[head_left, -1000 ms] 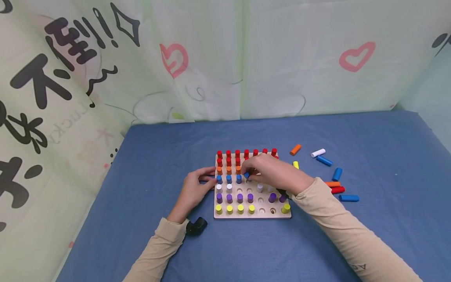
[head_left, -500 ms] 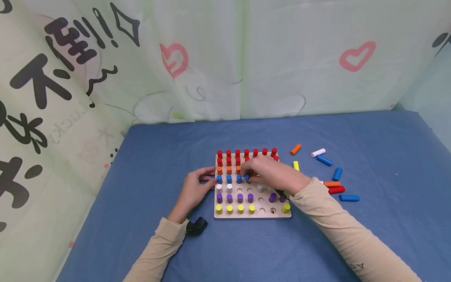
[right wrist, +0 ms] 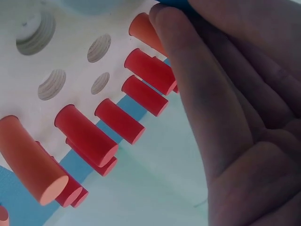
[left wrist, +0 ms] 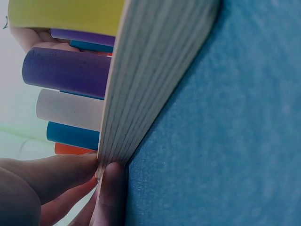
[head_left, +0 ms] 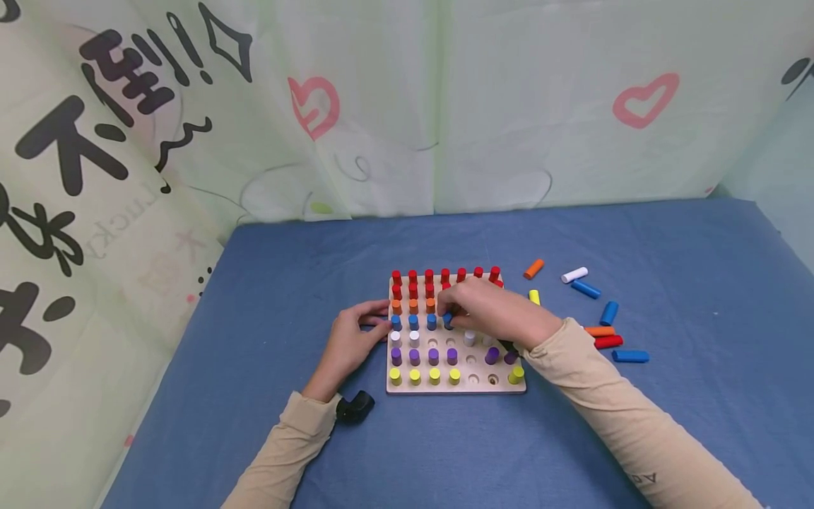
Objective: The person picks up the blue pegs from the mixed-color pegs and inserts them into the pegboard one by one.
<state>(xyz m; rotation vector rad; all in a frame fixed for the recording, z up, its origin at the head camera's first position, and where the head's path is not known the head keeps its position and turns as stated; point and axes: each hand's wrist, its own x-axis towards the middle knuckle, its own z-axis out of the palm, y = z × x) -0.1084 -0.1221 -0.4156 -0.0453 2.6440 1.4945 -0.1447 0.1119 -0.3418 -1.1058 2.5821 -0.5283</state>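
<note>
A wooden pegboard (head_left: 432,390) lies on the blue cloth, with rows of red, orange, blue, white, purple and yellow pegs upright in it. My right hand (head_left: 496,307) pinches a blue peg (head_left: 448,320) between thumb and fingers, at the right end of the blue row. Only a sliver of that blue peg (right wrist: 176,4) shows at the top of the right wrist view. With fingers fairly straight, my left hand (head_left: 348,339) touches the board's left edge. In the left wrist view its fingertips press against the layered board edge (left wrist: 136,94), beside the orange peg (left wrist: 70,148).
Right of the board lie loose pegs: an orange peg (head_left: 533,268), a white peg (head_left: 575,276), a yellow peg (head_left: 534,297), a red peg (head_left: 608,341) and several blue ones. Bare holes (right wrist: 51,84) show in the board. A printed curtain (head_left: 509,141) hangs behind.
The blue peg in my right hand has tipped more upright and sits a little further right, in line with its row. The left hand has stayed at the board's edge.
</note>
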